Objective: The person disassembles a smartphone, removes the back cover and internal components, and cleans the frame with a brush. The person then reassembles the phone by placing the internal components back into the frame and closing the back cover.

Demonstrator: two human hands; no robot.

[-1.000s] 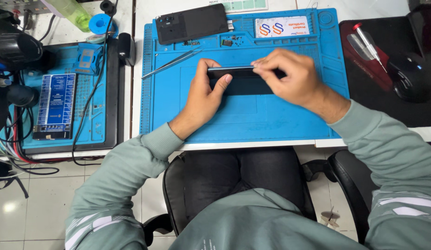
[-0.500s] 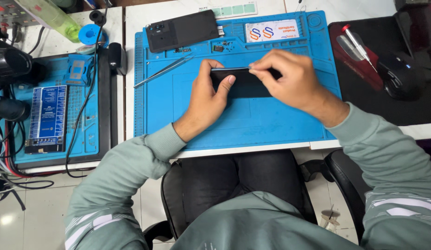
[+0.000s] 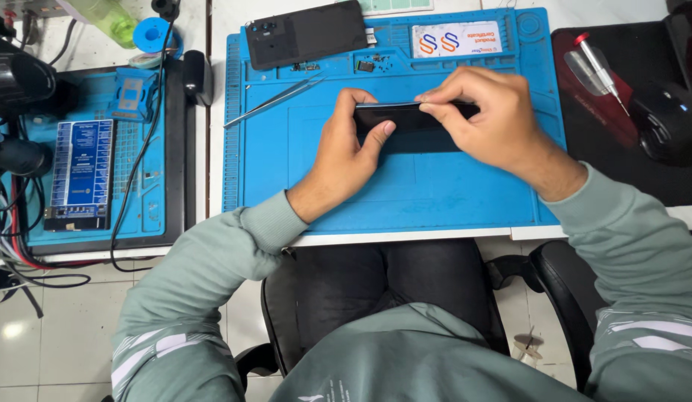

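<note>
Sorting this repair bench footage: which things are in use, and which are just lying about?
In use: left hand and right hand gripping the dark phone over the blue mat.

Lying about: tweezers, black back cover, screwdriver, mouse.

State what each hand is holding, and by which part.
Both grip the black phone: left hand at its left end, right hand pinching its top edge towards the right.

Probably a phone repair workshop: blue repair mat [image 3: 405, 201], tweezers [image 3: 275, 100], screwdriver [image 3: 599, 67], tester board [image 3: 82, 175].
</note>
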